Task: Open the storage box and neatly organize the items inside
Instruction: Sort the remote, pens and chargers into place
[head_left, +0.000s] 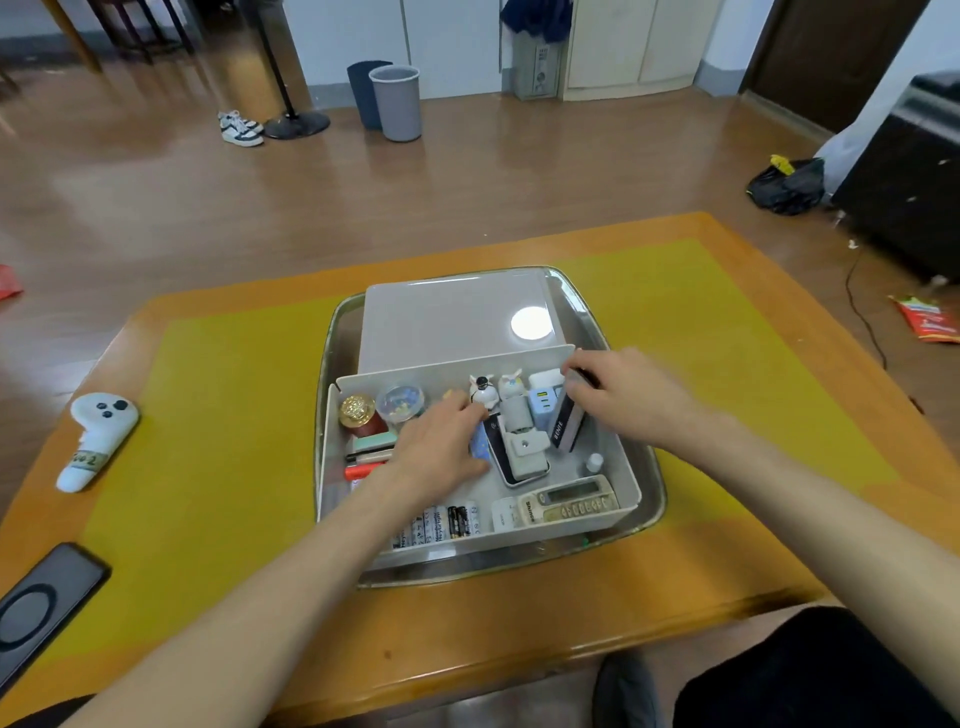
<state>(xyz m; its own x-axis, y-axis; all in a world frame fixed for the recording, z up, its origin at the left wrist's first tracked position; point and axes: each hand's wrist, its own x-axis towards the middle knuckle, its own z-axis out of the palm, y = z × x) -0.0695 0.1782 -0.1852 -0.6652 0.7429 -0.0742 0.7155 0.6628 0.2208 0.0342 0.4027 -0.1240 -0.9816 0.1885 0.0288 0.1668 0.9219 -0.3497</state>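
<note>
open white plastic storage box (621, 470) | right hand (618, 387) grips black-and-white block (569, 423) lettered "BENTE" | left hand (441, 447) fingers straight, pressing blue card (479, 446) | beige calculator (566, 501) reads "Shunce"

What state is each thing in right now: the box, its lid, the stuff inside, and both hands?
Storage box: open, sitting in a metal tray.
Lid: off, lying behind the box.
Batteries: lined up along the near wall.
Calculator: flat, near right corner.
Left hand: resting on a blue item.
Right hand: gripping a dark block, tilted.
</note>
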